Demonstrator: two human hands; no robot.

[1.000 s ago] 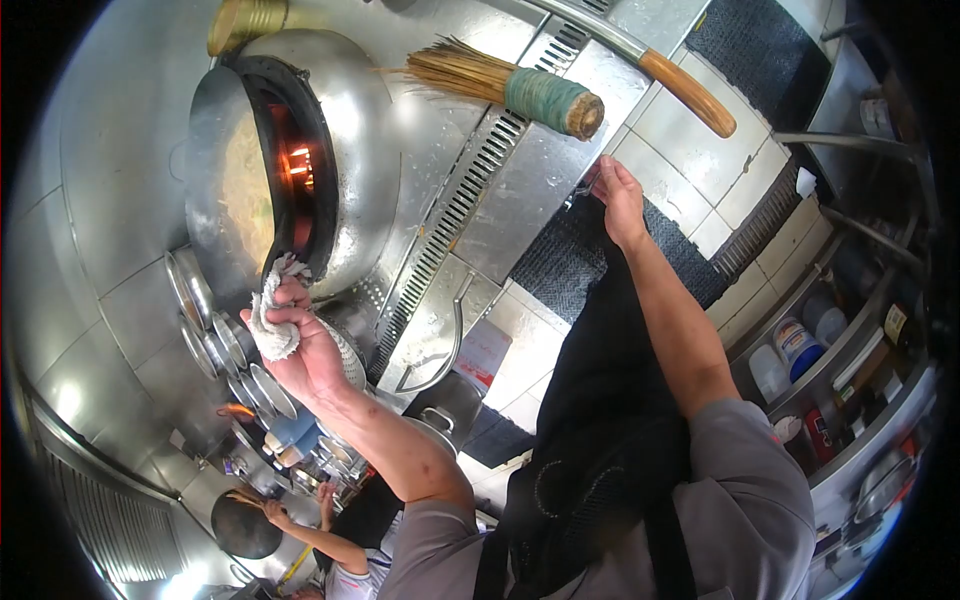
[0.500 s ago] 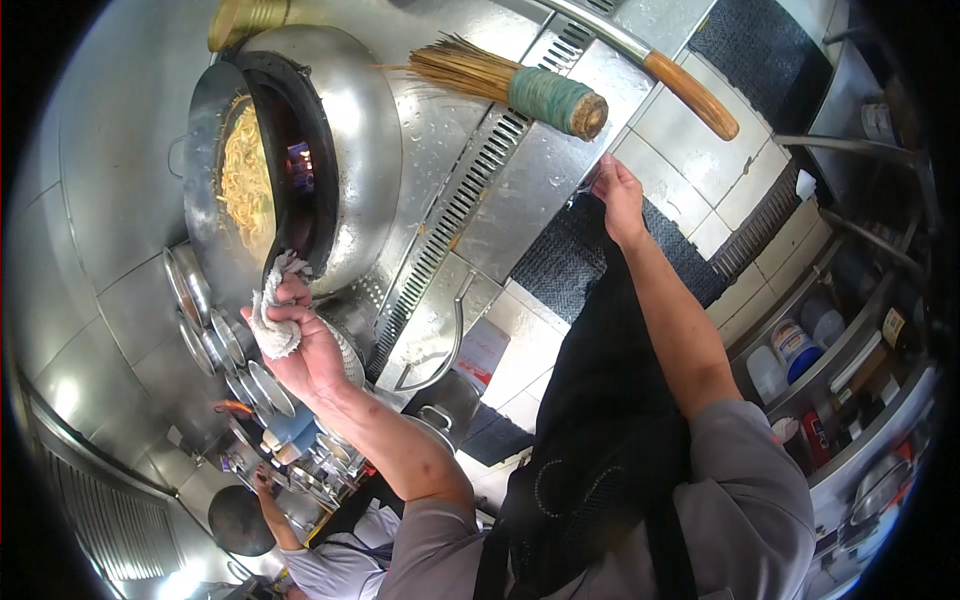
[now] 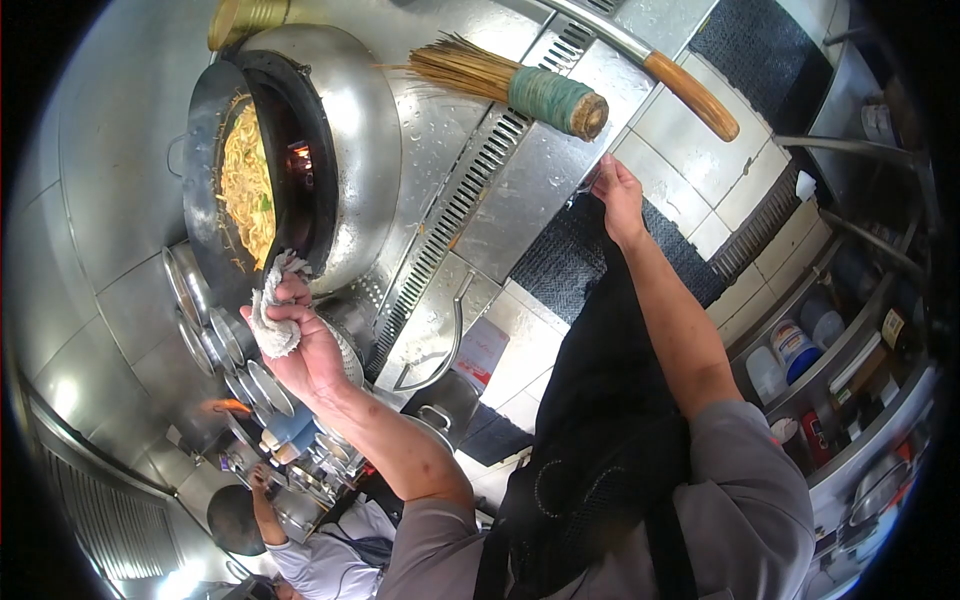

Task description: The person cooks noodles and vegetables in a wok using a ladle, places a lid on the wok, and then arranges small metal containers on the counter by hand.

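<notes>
Honestly, so much texture here. The wok (image 3: 205, 150) is dark round metal, tipped against its black burner ring (image 3: 322, 170) with an orange glow in the gap between them. Inside it there's a tangle of yellow noodles (image 3: 245, 180) with bits of green. The left hand (image 3: 312, 355) has a crumpled white cloth (image 3: 272, 332) bunched up at the wok's edge, thumb and fingers curled and pinching it. Around the ring is a shiny steel dome (image 3: 368, 150). A brush (image 3: 545, 97) lies on the steel counter (image 3: 515, 205), stiff straw bristles bound in green wrap, and a smooth wooden handle (image 3: 693, 93) sticks out past the edge. The right hand (image 3: 622, 205) is at that edge, fingers bent and close together; can't tell if they're gripping anything. Room-wise, between the hands flat steel runs from dome to edge, cut by a slotted drain (image 3: 478, 165). Tighter by the left hand: round metal pans (image 3: 190, 285) crowd just beside it.
</notes>
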